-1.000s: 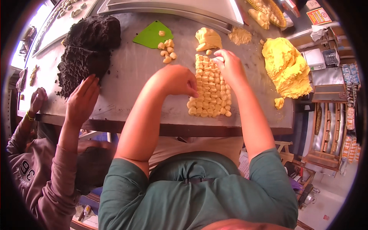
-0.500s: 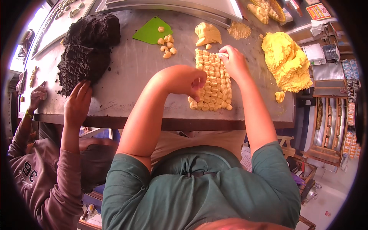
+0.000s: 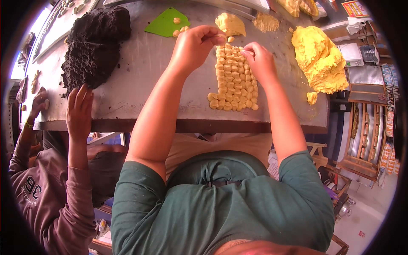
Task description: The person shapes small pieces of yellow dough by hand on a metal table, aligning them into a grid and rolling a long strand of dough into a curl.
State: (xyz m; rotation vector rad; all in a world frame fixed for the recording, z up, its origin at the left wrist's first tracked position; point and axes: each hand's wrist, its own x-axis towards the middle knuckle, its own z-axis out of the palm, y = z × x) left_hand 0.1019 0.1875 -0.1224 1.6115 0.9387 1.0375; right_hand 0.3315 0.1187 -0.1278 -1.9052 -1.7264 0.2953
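Small pale dough pieces (image 3: pixel 236 83) lie packed in rows on the metal table. Over the far left corner of these rows, my left hand (image 3: pixel 197 46) is closed in a pinch; what its fingertips hold is hidden. At the far right corner, my right hand (image 3: pixel 259 61) pinches a small pale piece of dough between thumb and fingers. Just beyond both hands sits a smooth lump of pale dough (image 3: pixel 230 24), with one small piece beside it. A green plastic scraper (image 3: pixel 163 23) lies left of my left hand, with a few dough pieces on and by it, partly hidden by that hand.
A big dark dough mass (image 3: pixel 95 46) lies at left, touched by a co-worker's hand (image 3: pixel 79 106). Bright yellow crumbly dough (image 3: pixel 321 59) stands at right with a small lump (image 3: pixel 312 98). Crumbs (image 3: pixel 266 22) and a metal tray edge (image 3: pixel 238 5) are at the back.
My left hand has moved away from the near left part of the rows to their far end, beside the dough lump. My right hand stays at the far right corner.
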